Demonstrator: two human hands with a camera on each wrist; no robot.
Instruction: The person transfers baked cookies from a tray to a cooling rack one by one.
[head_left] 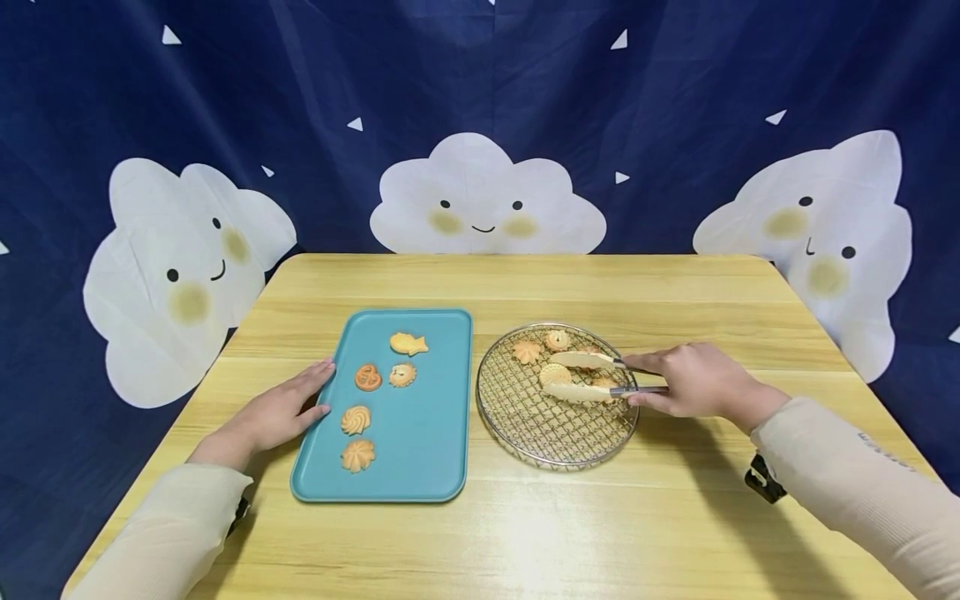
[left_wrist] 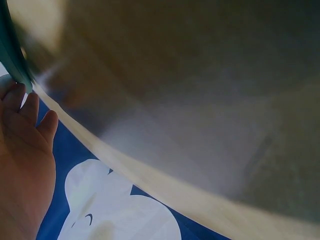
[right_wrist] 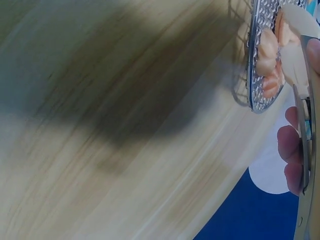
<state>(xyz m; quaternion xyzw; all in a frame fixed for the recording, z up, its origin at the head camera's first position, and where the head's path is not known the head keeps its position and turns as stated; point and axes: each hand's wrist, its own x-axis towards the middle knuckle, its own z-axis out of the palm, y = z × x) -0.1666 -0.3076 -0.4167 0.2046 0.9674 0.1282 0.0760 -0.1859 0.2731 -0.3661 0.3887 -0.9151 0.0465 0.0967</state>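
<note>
My right hand [head_left: 701, 382] grips the metal handles of a pair of tongs [head_left: 579, 392] with cream tips. The two tips are spread over a round wire rack [head_left: 567, 446], either side of a round cookie [head_left: 554, 375]. More cookies lie partly hidden under the tips; a flower-shaped cookie [head_left: 527, 352] and a ring-like cookie [head_left: 558, 339] lie behind. In the right wrist view, fingers [right_wrist: 289, 144] wrap the handle. My left hand [head_left: 273, 417] lies with extended fingers at the left edge of a blue-green tray [head_left: 423, 446].
On the tray lie a fish-shaped cookie [head_left: 408, 343], a brown pretzel-like cookie [head_left: 368, 377], a hedgehog-like cookie [head_left: 402, 375], a swirl cookie [head_left: 356, 420] and a flower cookie [head_left: 357, 456]. Tray and rack stand side by side on a wooden table [head_left: 525, 542], before a dark blue curtain [head_left: 480, 75].
</note>
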